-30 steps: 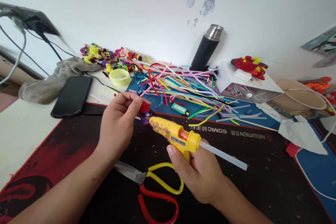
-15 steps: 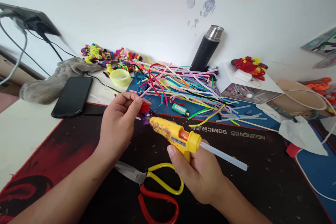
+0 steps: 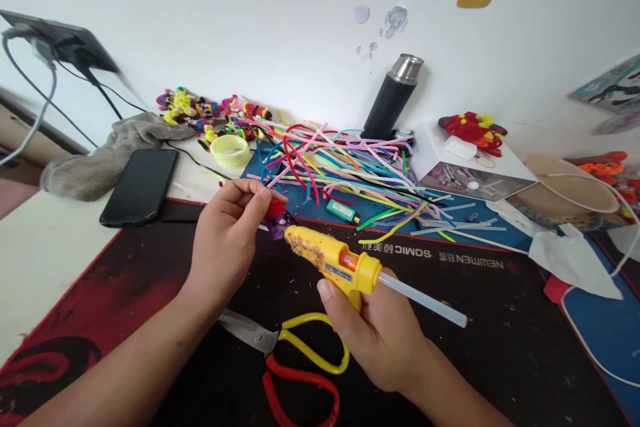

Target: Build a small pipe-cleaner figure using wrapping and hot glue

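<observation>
My left hand (image 3: 230, 230) pinches a small fuzzy red and purple piece (image 3: 276, 213) between thumb and fingers; its exact kind does not show clearly. My right hand (image 3: 375, 327) is wrapped round the grip of a yellow hot glue gun (image 3: 325, 253), its front stained with brown specks. A translucent glue stick (image 3: 425, 298) pokes out of the gun's back. The gun's nozzle points left and is at the purple part; whether it touches cannot be made out. Below the hands, scissors (image 3: 280, 347) with one yellow and one red handle lie on the dark mat.
A heap of colourful pipe cleaners (image 3: 345, 167) spreads behind the hands, with a black thermos (image 3: 393, 97) behind it. At left are a phone (image 3: 140, 187), a grey cloth (image 3: 110, 150) and a yellow ring-shaped roll (image 3: 230, 152). A white box (image 3: 475, 170) and tissue (image 3: 575, 260) lie right.
The view has shifted slightly. More of the purple part shows beside the nozzle. Both hands keep their hold, with hardly any movement.
</observation>
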### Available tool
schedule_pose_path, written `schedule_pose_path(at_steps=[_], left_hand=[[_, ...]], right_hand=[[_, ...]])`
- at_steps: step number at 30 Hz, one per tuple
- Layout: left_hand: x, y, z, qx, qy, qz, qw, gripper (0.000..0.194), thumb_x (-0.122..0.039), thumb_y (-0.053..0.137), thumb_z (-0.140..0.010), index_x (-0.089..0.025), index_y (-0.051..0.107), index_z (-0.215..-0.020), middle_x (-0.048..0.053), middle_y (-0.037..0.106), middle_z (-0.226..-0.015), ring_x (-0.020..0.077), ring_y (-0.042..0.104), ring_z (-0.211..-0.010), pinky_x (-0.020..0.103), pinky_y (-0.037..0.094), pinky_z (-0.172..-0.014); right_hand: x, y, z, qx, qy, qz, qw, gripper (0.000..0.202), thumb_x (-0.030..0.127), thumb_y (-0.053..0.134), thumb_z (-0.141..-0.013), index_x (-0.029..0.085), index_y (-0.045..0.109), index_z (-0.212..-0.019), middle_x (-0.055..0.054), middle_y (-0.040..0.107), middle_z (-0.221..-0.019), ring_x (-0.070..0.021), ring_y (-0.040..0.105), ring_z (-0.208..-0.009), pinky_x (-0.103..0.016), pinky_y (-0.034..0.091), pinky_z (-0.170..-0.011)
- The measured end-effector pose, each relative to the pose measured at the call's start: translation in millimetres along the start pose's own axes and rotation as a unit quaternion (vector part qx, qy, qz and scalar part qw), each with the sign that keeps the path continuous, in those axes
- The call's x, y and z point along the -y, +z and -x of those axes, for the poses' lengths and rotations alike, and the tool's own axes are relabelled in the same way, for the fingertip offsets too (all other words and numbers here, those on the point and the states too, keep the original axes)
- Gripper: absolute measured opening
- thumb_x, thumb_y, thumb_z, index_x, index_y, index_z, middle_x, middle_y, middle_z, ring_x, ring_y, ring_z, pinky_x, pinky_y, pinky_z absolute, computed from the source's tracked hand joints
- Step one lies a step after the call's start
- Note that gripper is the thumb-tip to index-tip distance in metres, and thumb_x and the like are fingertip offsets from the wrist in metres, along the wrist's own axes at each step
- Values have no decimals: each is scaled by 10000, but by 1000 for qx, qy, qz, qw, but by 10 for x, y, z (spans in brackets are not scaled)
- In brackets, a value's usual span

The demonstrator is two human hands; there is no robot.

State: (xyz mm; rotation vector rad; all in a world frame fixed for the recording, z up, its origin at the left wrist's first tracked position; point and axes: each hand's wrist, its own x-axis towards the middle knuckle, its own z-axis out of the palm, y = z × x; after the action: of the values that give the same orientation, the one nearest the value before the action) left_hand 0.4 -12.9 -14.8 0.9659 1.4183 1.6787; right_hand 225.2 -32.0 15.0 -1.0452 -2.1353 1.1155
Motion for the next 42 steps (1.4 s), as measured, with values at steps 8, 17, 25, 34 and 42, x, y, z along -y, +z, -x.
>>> schedule_pose_path(at_steps=[8,17,25,34,42], left_hand=[[-7,7,1,-7,2,0,1000,184,-411,832,-1018,-271,732,-951,20,842,-944,219,755,-880,340,600,-830],[3,-4,-2,-3,3,-15,1000,209,-456,810,-1024,-274,728,-961,34,855,-978,222,735,-870,335,580,-808],[-75,15,17,-11,35,-62,997,257,-495,828,-1006,-273,704,-964,48,867,-970,241,775,-881,362,608,-824],[-104,11,7,-10,42,-83,996,320,-553,845,-992,-273,694,-962,50,876,-959,238,777,-868,360,613,-819],[-84,7,-12,-17,40,-80,996,285,-519,847,-985,-278,697,-962,45,880,-949,235,779,-867,351,605,-822]], right_hand=[[29,-4,3,7,28,10,1000,466,469,508,-1124,251,433,-720,46,418,-615,-123,416,-521,-290,304,-537],[34,-10,-16,-9,-13,9,1000,446,397,514,-1130,249,405,-724,57,390,-626,-120,391,-542,-302,289,-562],[30,-17,-14,2,-2,0,1000,457,401,509,-1130,257,370,-719,62,348,-623,-118,357,-532,-309,254,-546],[14,-6,-18,3,17,10,1000,428,429,517,-1126,250,437,-745,52,405,-628,-124,393,-550,-313,278,-568],[20,-5,-37,-2,-1,11,1000,430,384,516,-1120,251,403,-727,57,390,-621,-119,380,-535,-314,261,-562]])
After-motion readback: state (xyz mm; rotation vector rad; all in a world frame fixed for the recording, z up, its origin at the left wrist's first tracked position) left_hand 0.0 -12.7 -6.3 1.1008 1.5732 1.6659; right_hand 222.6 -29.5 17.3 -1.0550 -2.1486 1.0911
